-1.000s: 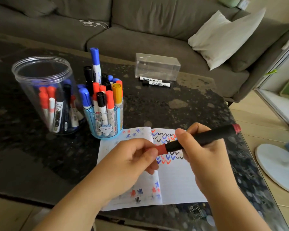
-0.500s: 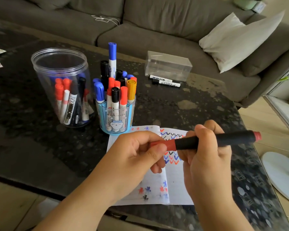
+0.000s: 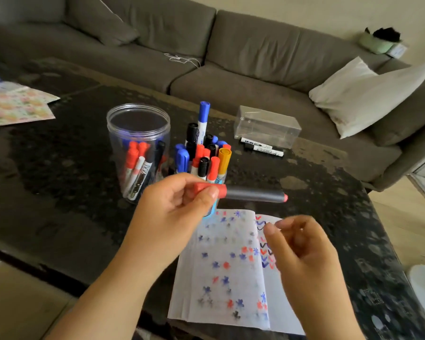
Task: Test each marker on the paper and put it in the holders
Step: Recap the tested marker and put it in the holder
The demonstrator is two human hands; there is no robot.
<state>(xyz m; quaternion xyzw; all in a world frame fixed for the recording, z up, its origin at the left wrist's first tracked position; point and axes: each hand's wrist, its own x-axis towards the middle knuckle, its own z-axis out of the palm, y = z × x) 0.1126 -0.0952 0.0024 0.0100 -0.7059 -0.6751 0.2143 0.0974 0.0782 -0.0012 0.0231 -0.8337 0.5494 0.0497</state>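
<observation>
Black marker with red cap (image 3: 254,194) is held level above the table, near the blue holder; it is gripped by its red cap end in the left hand (image 3: 176,212), fingers and thumb curled round the cap. Right hand (image 3: 302,251) is off the marker, low over the paper (image 3: 227,268), fingers loosely bent, nothing seen held (blurred)

Paper is already covered with red, blue and black stars and ticks, so many tests appear done. Clear jar (image 3: 138,148), far left, is part filled with markers; blue holder (image 3: 212,207), right of it and mostly hidden behind the left hand, is packed upright

Two markers (image 3: 263,147) are left lying far right, just beside a clear box (image 3: 268,126); judged untested. Held marker is judged tested and capped, due for a holder next
</observation>
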